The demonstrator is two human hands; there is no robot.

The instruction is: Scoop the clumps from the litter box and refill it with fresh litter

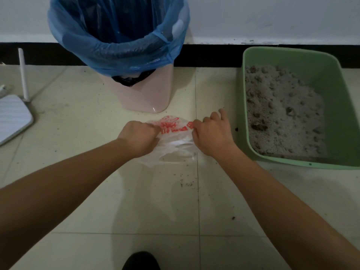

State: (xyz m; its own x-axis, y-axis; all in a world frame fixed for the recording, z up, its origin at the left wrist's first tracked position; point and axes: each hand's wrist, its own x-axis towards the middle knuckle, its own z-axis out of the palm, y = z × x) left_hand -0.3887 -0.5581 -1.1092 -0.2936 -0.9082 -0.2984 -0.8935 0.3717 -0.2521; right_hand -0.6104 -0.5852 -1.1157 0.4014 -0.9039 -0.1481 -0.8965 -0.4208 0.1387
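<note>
Two hands gripped a clear bag [175, 142] with red print, down by the floor [78, 137]. The left hand [139, 137] had its fingers curled tight on one edge, and the right hand [211, 136] pinched the other. The green litter box [341, 117], holding clumpy grey litter [282, 117], sat just to the right, and a blue-lined bin [144, 98] stood behind.

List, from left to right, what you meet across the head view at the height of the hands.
white router → left hand → clear plastic bag with red print → right hand → green litter box
</note>
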